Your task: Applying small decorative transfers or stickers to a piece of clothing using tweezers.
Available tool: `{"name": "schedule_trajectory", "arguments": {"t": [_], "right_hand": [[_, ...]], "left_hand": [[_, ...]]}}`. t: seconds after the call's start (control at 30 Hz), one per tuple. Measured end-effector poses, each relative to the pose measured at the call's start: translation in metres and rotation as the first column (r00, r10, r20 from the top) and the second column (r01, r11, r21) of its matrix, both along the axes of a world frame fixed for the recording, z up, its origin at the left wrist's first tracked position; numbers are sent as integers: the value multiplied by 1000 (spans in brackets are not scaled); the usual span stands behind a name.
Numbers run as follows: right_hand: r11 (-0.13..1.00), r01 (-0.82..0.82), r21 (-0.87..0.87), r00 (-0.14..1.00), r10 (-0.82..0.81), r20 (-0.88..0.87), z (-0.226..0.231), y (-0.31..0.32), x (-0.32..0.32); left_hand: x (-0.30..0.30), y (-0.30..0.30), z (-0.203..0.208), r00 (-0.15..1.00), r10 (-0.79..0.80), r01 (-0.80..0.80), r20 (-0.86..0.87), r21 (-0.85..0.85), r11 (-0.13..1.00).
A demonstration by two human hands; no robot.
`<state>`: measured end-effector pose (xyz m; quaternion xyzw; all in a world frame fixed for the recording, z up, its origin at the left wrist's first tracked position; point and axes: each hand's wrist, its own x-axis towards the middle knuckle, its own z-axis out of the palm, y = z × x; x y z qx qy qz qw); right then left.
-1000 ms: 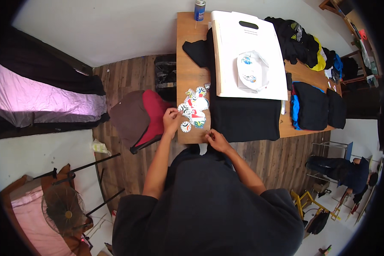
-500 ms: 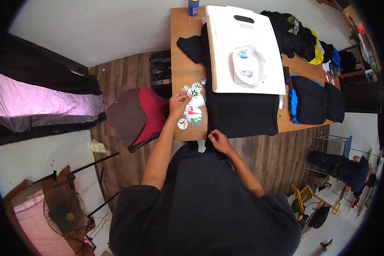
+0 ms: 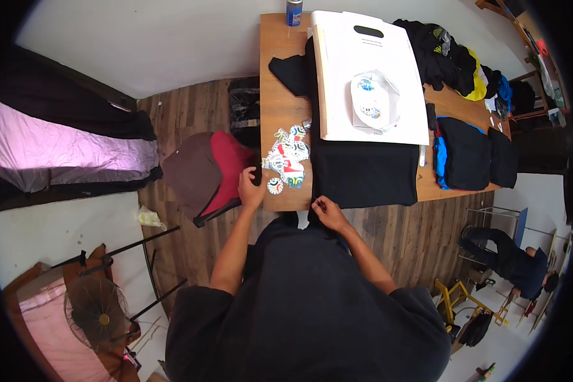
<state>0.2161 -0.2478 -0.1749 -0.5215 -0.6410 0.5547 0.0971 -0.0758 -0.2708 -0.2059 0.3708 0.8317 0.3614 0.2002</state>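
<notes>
Printed cutouts (image 3: 293, 167): white, multicoloured, some round; left fingers (image 3: 246, 177) parted, empty; right fingers (image 3: 321, 207) curled, hold unclear.

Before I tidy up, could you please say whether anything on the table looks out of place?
The patterned cutouts lie in an overlapping scatter by the table's left edge, and the far cloth heap is crumpled, unlike the folded black stack.

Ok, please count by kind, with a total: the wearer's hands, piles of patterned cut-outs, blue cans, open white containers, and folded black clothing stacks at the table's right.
Hands (left hand, right hand): 2
Pile of cut-outs: 1 (overlapping pieces, not counted singly)
Blue can: 1
Open white container: 1
Folded black clothing stacks: 2
Total: 7
</notes>
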Motion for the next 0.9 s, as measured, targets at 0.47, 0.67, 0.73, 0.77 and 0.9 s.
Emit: {"name": "schedule_trajectory", "arguments": {"t": [0.47, 0.67, 0.73, 0.77, 0.9], "right_hand": [[966, 194, 169, 975, -172, -138, 14, 36, 22], [647, 613, 454, 789, -482, -380, 99, 154, 40], [549, 680, 486, 724, -604, -332, 101, 198, 52], [536, 660, 526, 728, -630, -271, 115, 215, 48], [752, 535, 385, 837, -532, -126, 112, 257, 33]], "left_hand": [[-8, -62, -32, 933, 42, -40, 358, -13, 999], [-27, -71, 3, 876, -10, -80, 483, 166, 983], [-21, -56, 29, 859, -21, -93, 512, 195, 976], [-20, -53, 36, 863, -14, -104, 505, 205, 973], [1, -26, 62, 879, -8, -123, 477, 244, 962]]}}
